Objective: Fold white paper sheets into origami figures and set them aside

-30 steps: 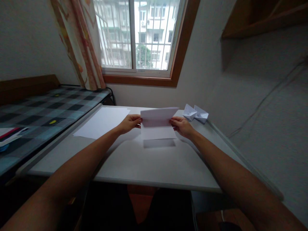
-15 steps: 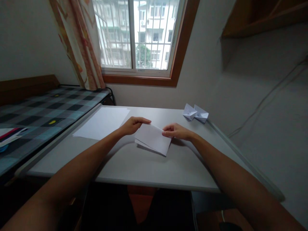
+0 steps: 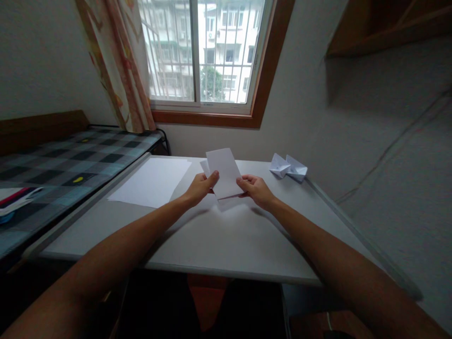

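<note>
I hold a folded white sheet of paper [image 3: 223,172] upright above the grey table [image 3: 219,240], its long side standing up. My left hand [image 3: 202,186] pinches its left edge with thumb and fingers closed on it. My right hand [image 3: 254,189] grips the lower right edge, fingers curled round the paper. A flap of the sheet shows just below and behind the raised part.
A stack of flat white paper [image 3: 151,181] lies at the table's left. Two folded paper shapes [image 3: 287,167] sit at the far right corner by the wall. A bed with a checked cover [image 3: 67,165] adjoins the table on the left. A window [image 3: 205,52] is ahead.
The folded sheet was laid down on the table half a second ago; now both hands have lifted it again and turned it so it stands narrow and tall.
</note>
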A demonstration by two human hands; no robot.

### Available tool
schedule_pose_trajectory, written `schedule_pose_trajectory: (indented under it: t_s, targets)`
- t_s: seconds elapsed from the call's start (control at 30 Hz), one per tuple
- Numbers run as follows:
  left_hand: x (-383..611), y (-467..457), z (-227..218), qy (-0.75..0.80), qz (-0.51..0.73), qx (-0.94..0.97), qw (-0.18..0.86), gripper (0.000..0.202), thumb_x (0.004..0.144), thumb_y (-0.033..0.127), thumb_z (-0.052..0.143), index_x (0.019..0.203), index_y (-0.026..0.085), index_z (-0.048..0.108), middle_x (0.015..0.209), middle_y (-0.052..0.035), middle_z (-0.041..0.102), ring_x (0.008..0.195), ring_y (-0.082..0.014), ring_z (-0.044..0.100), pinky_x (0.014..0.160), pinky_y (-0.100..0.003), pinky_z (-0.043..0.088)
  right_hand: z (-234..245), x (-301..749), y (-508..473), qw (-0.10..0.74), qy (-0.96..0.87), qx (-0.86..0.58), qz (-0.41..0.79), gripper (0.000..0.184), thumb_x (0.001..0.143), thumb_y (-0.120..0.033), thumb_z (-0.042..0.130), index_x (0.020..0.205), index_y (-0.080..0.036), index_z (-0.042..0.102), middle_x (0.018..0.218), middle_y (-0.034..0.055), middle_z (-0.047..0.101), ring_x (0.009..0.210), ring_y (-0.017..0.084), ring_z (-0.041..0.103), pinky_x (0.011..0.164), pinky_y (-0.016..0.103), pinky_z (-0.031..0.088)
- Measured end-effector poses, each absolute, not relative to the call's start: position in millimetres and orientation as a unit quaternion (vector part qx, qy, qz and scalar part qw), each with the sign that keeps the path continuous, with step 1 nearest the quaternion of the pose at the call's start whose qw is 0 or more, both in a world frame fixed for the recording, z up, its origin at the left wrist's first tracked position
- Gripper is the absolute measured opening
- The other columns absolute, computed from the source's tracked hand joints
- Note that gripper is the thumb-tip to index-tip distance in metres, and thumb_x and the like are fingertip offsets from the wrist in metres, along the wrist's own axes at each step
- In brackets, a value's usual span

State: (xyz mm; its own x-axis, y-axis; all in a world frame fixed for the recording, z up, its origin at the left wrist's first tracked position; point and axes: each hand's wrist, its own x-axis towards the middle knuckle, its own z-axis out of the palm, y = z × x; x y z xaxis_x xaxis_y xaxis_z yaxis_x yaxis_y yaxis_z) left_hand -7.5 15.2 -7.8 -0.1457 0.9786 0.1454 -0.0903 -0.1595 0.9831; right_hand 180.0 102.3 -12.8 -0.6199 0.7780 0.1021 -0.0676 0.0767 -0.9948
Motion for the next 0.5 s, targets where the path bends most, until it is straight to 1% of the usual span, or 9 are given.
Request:
schedule_pose_trajectory:
  t_s: [0.07,0.13,0.17,0.23,0.3,0.37,0.43,0.5]
  targets:
    - [-7.0,14.3,-7.3,0.487,0.603,0.482,0.407,0.044,0.073,0.055,0.063,0.074,0.011,0.057,0.059,0.0004,0.055,0.050,-0.0082,0.048,0.049,-0.021,0.038,-15.3,178.8,100.2,0.309,-0.658,-0.261,0.635,0.039,0.069,-0.048,0.072,0.089,-0.016,0.062,0.084,0.0039,0.065,0.068,0.013,0.061,0.057,0.025,0.055]
    - [-8.2,13.8,-7.0,0.499,0.600,0.493,0.385,0.038,0.073,0.049,0.063,0.071,0.012,0.056,0.056,0.0019,0.051,0.047,-0.0067,0.042,0.045,-0.020,0.032,-15.3,179.9,98.4,0.273,-0.666,-0.253,0.646,0.040,0.069,-0.047,0.072,0.092,-0.016,0.062,0.083,0.0034,0.065,0.067,0.013,0.061,0.058,0.027,0.055]
    - [-8.9,13.7,-7.2,0.500,0.595,0.498,0.385,0.035,0.073,0.046,0.063,0.071,0.011,0.056,0.057,0.0015,0.052,0.047,-0.0068,0.042,0.045,-0.020,0.032,-14.4,180.9,97.5,0.256,-0.672,-0.251,0.648,0.041,0.069,-0.048,0.072,0.093,-0.016,0.061,0.082,0.0033,0.065,0.065,0.012,0.061,0.058,0.027,0.055]
    - [-9.8,13.9,-8.0,0.496,0.578,0.506,0.405,0.031,0.073,0.041,0.063,0.075,0.010,0.057,0.062,-0.0006,0.055,0.051,-0.0081,0.047,0.048,-0.021,0.035,-11.9,183.2,95.9,0.239,-0.687,-0.246,0.641,0.042,0.072,-0.052,0.069,0.090,-0.015,0.062,0.077,0.0030,0.064,0.061,0.011,0.059,0.054,0.025,0.052]
    - [-10.3,14.1,-9.4,0.489,0.555,0.515,0.432,0.028,0.071,0.036,0.063,0.077,0.009,0.058,0.066,-0.0024,0.057,0.054,-0.0093,0.050,0.050,-0.022,0.038,-9.6,184.8,95.0,0.248,-0.698,-0.245,0.626,0.042,0.074,-0.054,0.065,0.086,-0.014,0.061,0.072,0.0024,0.062,0.057,0.010,0.055,0.049,0.022,0.047]
    - [-10.7,14.2,-10.6,0.485,0.533,0.525,0.452,0.023,0.070,0.031,0.064,0.073,0.010,0.056,0.063,-0.0017,0.055,0.053,-0.0090,0.049,0.049,-0.022,0.037,-8.4,185.6,95.0,0.263,-0.704,-0.250,0.610,0.042,0.074,-0.054,0.065,0.085,-0.013,0.061,0.070,0.0019,0.061,0.055,0.009,0.053,0.046,0.020,0.042]
    - [-10.9,14.1,-11.3,0.483,0.516,0.533,0.465,0.018,0.068,0.025,0.064,0.069,0.011,0.054,0.059,0.0004,0.052,0.050,-0.0079,0.046,0.047,-0.021,0.035,-8.4,185.8,95.7,0.269,-0.711,-0.253,0.599,0.042,0.072,-0.051,0.068,0.087,-0.012,0.062,0.069,0.0019,0.062,0.053,0.008,0.052,0.044,0.019,0.038]
    - [-10.6,13.8,-11.4,0.481,0.511,0.536,0.470,0.015,0.066,0.021,0.064,0.071,0.011,0.054,0.059,0.0008,0.052,0.050,-0.0078,0.046,0.046,-0.020,0.035,-9.3,185.3,96.0,0.270,-0.716,-0.252,0.593,0.043,0.071,-0.049,0.070,0.090,-0.012,0.062,0.069,0.0022,0.062,0.052,0.008,0.051,0.043,0.019,0.035]
